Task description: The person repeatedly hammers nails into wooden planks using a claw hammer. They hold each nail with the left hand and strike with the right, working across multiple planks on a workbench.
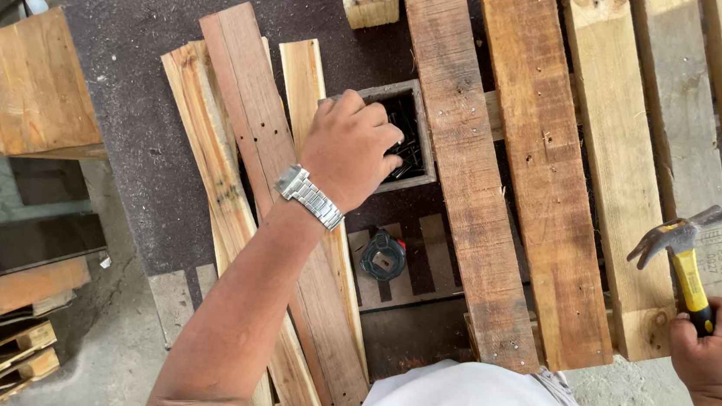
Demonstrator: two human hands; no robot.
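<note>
The left hand (350,148) reaches into a small open wooden box (408,137) that holds dark nails (406,150). Its fingers curl down over the nails, bunched together as if pinching some, though the back of the hand hides the fingertips, so I cannot tell whether any nail is actually gripped. A metal wristwatch (309,196) sits on that wrist. The box stands on the dark work surface (133,26), just beside the left edge of a pallet (548,158) of rough planks that fills the right half of the surface.

The right hand (721,348) is at the near right corner of the pallet, closed in a fist around the yellow-and-black handle of a claw hammer (683,249). The hammer stands nearly upright, its steel head above the pallet boards and its claw pointing left.

Several loose planks (244,149) lie in a fan under the left forearm, touching one another. A dark tape measure (383,255) lies near the box, on the side closer to the person.
</note>
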